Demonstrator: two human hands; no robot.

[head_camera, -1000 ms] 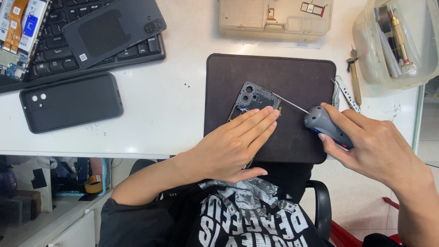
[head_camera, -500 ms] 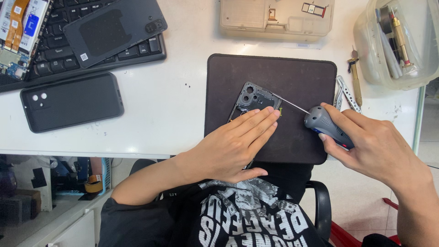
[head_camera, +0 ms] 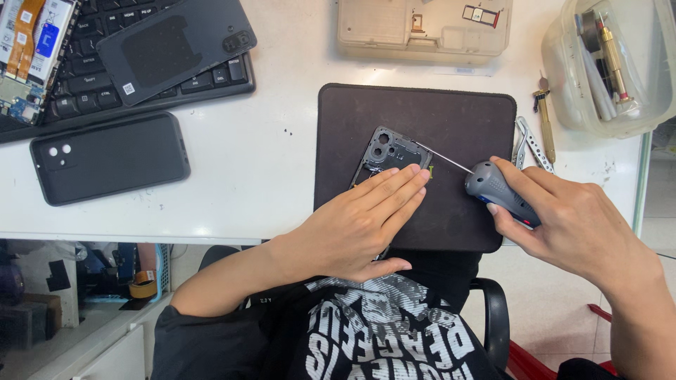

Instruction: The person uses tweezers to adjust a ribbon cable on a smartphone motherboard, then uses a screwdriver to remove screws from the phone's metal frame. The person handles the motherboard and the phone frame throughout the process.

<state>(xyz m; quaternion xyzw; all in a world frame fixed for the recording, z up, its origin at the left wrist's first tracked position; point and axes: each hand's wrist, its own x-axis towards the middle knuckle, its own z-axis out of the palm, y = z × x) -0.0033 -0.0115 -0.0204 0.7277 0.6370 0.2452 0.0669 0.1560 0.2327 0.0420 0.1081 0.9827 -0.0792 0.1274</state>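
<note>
An opened dark phone body (head_camera: 391, 149) lies on a dark brown work mat (head_camera: 451, 119), camera cut-outs toward the far left. My left hand (head_camera: 359, 225) lies flat on its lower part, fingers together, hiding most of it. My right hand (head_camera: 570, 218) grips a grey electric screwdriver (head_camera: 496, 191) whose thin bit (head_camera: 443, 156) reaches to the phone's upper right corner.
A black phone case (head_camera: 109, 158) lies on the white table at left. A keyboard (head_camera: 141, 88) carries a dark back cover (head_camera: 176, 46) and a phone board (head_camera: 28, 49). A beige parts tray (head_camera: 422, 32), a clear tool tub (head_camera: 609, 63), tweezers (head_camera: 528, 141) and a brass tool (head_camera: 544, 116) sit beyond the mat.
</note>
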